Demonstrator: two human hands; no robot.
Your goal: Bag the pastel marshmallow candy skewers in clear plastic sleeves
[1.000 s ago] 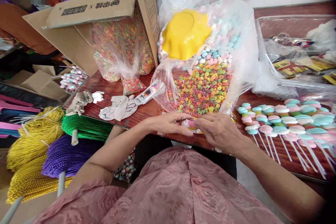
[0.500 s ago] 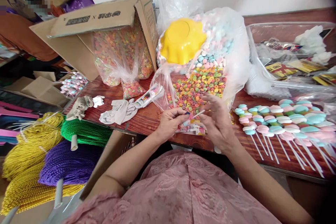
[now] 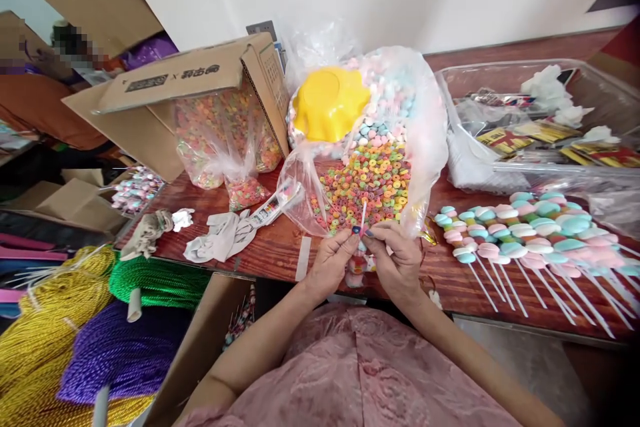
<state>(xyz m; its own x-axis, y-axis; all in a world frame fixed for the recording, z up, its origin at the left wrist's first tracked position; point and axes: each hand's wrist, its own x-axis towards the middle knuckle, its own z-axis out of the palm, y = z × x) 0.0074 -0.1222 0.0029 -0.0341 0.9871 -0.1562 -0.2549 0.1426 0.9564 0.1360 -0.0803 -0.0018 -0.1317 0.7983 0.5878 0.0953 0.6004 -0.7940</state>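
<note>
My left hand [image 3: 334, 259] pinches a wrapped candy skewer [image 3: 356, 269] at the neck of its wrapper. The skewer's white stick [image 3: 363, 215] points away from me, and the candy end hangs below the fingers, toward me. From the other side, my right hand [image 3: 397, 257] has thumb and finger closed at the same neck, where a bit of pink shows between the fingertips. Just beyond both hands lie loose ring-shaped gummies [image 3: 370, 180] in a spread clear bag. The wrapper's details are partly hidden by the fingers.
Finished-looking candy skewers [image 3: 530, 233] lie on the right. Behind are a yellow scalloped bowl [image 3: 330, 103], marshmallows [image 3: 395, 93] and a clear plastic bin [image 3: 505, 70]. A cardboard box [image 3: 175, 77], grey gloves [image 3: 220, 237] and cord bundles [image 3: 130, 347] are left. A person [image 3: 45, 110] is far left.
My right hand has come in from open and apart to pinch beside the left. The stick has swung from pointing right to pointing away. The view has shifted slightly.
</note>
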